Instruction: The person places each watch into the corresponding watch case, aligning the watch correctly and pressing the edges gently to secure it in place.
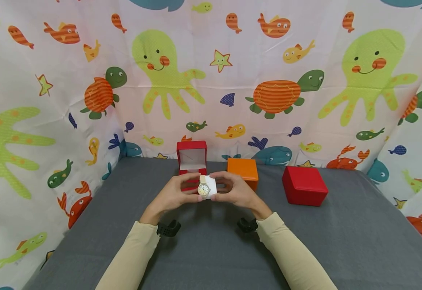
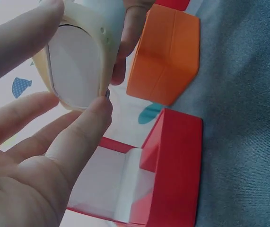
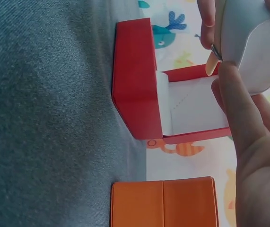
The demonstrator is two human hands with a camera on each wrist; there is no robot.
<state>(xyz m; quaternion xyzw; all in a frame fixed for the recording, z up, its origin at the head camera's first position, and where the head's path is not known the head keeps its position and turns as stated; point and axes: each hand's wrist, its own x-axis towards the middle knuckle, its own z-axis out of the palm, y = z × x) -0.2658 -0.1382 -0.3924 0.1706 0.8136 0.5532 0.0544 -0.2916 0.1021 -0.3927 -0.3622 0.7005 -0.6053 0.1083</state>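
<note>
A wristwatch (image 1: 203, 189) with a pale strap is wrapped around a white watch cushion (image 1: 212, 187), held up over the table between both hands. My left hand (image 1: 171, 197) grips the strap side, with its thumb and fingers at the rim of the cushion's flat end (image 2: 75, 66) in the left wrist view. From the other side my right hand (image 1: 238, 191) pinches the cushion; in the right wrist view its white end (image 3: 267, 52) shows between the fingers. Just behind the hands stands an open red watch box (image 1: 192, 146), its lid raised and its inside white. The hands partly hide its base.
An orange box (image 1: 245, 171) with its lid down stands right of the open box. Farther right sits a closed red box (image 1: 304, 185). Grey cloth covers the table (image 1: 207, 257), and a printed curtain (image 1: 211, 100) hangs behind and at both sides.
</note>
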